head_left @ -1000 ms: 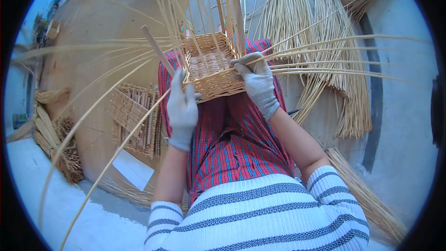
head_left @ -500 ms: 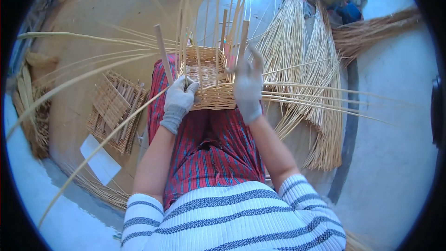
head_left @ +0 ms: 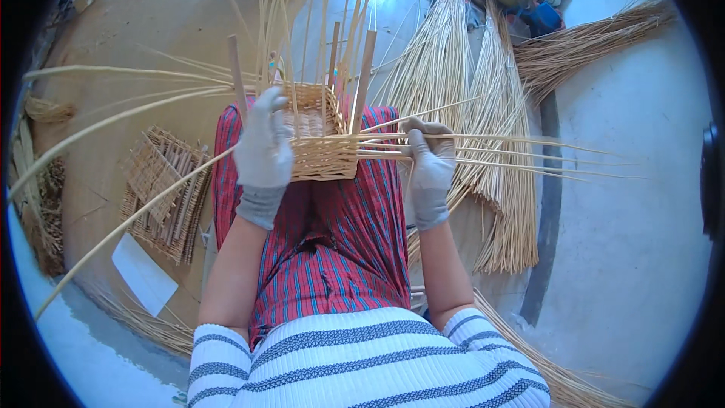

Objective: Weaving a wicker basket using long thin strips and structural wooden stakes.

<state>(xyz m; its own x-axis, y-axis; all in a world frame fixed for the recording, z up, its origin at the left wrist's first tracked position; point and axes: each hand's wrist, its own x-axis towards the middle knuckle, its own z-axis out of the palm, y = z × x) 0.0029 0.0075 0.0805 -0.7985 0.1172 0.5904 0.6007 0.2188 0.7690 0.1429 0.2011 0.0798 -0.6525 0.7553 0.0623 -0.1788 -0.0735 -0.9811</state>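
A half-woven wicker basket rests on my lap over red plaid cloth, with long upright canes, flat wooden corner stakes and loose canes fanning out sideways. My gloved left hand is raised at the basket's left front, its fingers curled near the uprights; whether a cane is in them is hard to see. Just right of the basket, my gloved right hand grips pale canes that stick out sideways.
Woven panels and a white sheet lie on the floor at left. Long cane bundles spread at right, with a browner bundle, a blue container and clutter behind them. Dried fibre lies along the far left.
My right hand has moved from the raised spot by the corner stake out to the right onto the sideways canes. My left hand has shifted up along the basket's left side.
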